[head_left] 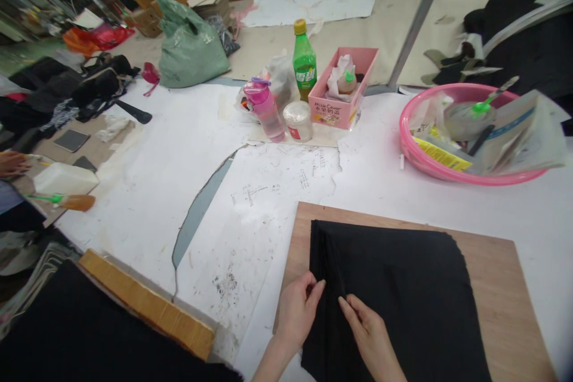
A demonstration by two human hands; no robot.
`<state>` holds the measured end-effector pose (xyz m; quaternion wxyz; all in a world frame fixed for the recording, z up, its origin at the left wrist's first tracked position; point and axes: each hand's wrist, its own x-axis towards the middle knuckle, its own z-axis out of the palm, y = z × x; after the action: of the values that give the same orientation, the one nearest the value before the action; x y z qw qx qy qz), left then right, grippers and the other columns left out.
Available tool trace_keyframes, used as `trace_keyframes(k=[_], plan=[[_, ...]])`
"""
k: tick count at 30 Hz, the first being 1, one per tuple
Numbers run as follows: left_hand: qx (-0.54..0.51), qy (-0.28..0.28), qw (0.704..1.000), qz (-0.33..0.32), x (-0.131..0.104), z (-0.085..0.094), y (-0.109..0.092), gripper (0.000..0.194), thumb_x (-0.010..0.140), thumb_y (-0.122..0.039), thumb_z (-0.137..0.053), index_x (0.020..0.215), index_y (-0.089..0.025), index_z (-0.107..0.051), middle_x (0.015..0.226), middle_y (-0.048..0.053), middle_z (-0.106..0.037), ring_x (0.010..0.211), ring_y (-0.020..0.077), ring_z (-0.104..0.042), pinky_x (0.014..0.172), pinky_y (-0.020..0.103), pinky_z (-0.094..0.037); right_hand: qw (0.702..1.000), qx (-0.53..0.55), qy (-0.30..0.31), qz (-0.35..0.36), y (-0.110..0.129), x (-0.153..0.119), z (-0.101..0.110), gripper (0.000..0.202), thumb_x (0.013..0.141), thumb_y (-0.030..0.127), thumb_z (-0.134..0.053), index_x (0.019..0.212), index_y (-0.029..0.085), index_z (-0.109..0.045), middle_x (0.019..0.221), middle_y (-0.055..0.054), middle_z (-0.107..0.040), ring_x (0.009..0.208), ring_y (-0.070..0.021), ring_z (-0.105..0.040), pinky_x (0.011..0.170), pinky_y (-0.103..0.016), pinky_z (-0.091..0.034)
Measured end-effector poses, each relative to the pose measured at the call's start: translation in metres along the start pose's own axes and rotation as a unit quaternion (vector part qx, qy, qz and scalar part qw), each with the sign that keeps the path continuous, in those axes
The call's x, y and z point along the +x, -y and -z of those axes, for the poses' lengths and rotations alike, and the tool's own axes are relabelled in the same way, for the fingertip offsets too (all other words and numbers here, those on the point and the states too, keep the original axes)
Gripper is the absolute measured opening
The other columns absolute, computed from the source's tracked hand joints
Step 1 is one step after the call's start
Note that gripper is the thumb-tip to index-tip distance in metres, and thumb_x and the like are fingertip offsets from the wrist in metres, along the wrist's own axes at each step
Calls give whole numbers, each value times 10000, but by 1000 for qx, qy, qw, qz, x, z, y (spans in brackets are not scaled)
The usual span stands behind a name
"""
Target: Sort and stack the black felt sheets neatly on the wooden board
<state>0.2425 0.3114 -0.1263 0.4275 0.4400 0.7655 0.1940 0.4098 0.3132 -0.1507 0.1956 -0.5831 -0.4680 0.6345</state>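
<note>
A black cloth (412, 298) lies on a brown wooden board (496, 262) at the lower right, with a folded strip running along its left side. At the cloth's left edge, my left hand (299, 307) has its fingers curled and its thumb and forefinger pinching the fabric. My right hand (369, 331) rests on the cloth just right of the folded strip, its thumb and forefinger pinched together on the fabric. A short stretch of the strip lies between the two hands.
Beyond the board stand a pink basin (407, 137), a pink box (333, 116), a green bottle (305, 59), a pink-lidded bottle (268, 113) and a white tub (298, 121). A cardboard-edged stack (147, 304) is at lower left. Another person's hand (13, 163) shows at far left.
</note>
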Motion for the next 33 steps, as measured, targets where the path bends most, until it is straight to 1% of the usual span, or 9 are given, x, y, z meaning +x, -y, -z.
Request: trace_keyframes(k=[5, 8, 11, 14, 16, 19, 25, 29, 33], plan=[[1, 7, 1000, -18, -2, 6, -2, 350, 943, -405, -386, 669, -207, -478, 605, -34, -510, 585, 128, -487, 568, 234, -331, 1000, -1, 26, -12, 3, -1, 3, 389, 856, 549, -491, 677, 206, -449, 644, 56, -306, 563, -88, -327, 516, -207, -348], [12, 3, 1000, -29, -7, 13, -8, 240, 941, -361, -405, 812, -219, -549, 742, -8, -600, 671, 150, -556, 642, 254, -389, 999, 0, 49, -22, 5, -2, 4, 381, 862, 548, -477, 707, 201, -489, 640, 52, -335, 558, -94, -373, 496, -207, -368], [49, -36, 998, -34, -12, 19, -15, 198, 940, -361, -417, 974, -234, -565, 923, 28, -629, 798, 181, -598, 712, 288, -429, 997, 4, 70, -33, 4, -2, 3, 394, 870, 561, -447, 726, 199, -504, 632, 50, -343, 552, -102, -409, 481, -213, -399], [93, -75, 991, -59, -14, 20, -22, 203, 946, -348, -409, 1020, -247, -568, 999, 44, -609, 916, 210, -591, 775, 320, -438, 996, 4, 86, -34, 2, -3, 3, 395, 877, 561, -432, 733, 200, -500, 641, 49, -349, 554, -102, -427, 489, -216, -427], [97, -62, 991, -72, -14, 19, -26, 204, 947, -348, -409, 1008, -255, -581, 969, 35, -618, 891, 204, -597, 755, 311, -443, 995, 0, 98, -31, 2, -3, 3, 392, 885, 554, -421, 740, 199, -503, 638, 51, -344, 553, -101, -429, 492, -216, -438], [81, -29, 994, -61, -12, 13, -31, 204, 930, -385, -452, 1004, -261, -596, 896, 17, -640, 783, 184, -607, 669, 283, -442, 992, -5, 120, -28, 3, -3, 4, 385, 897, 539, -404, 770, 196, -523, 631, 50, -366, 561, -107, -460, 501, -218, -457], [57, -2, 998, 0, -7, 3, -36, 242, 816, -441, -617, 938, -234, -592, 807, 2, -659, 708, 182, -612, 611, 272, -418, 987, -16, 162, -12, 10, -5, 7, 327, 924, 467, -381, 814, 195, -526, 682, 10, -547, 650, -146, -609, 592, -246, -507], [43, 10, 999, 5, -6, 2, -35, 149, 849, -373, -566, 841, -225, -582, 746, -14, -643, 625, 151, -586, 596, 262, -402, 986, -25, 166, -9, 11, -6, 6, 304, 923, 446, -396, 799, 198, -521, 680, 12, -552, 655, -153, -637, 586, -245, -512], [16, 15, 1000, -8, -4, 5, -31, 182, 891, -336, -490, 796, -220, -593, 724, -10, -640, 605, 138, -569, 590, 251, -388, 988, -22, 153, -19, 12, -5, 4, 311, 920, 459, -395, 752, 209, -475, 653, 28, -511, 629, -147, -635, 553, -234, -506]])
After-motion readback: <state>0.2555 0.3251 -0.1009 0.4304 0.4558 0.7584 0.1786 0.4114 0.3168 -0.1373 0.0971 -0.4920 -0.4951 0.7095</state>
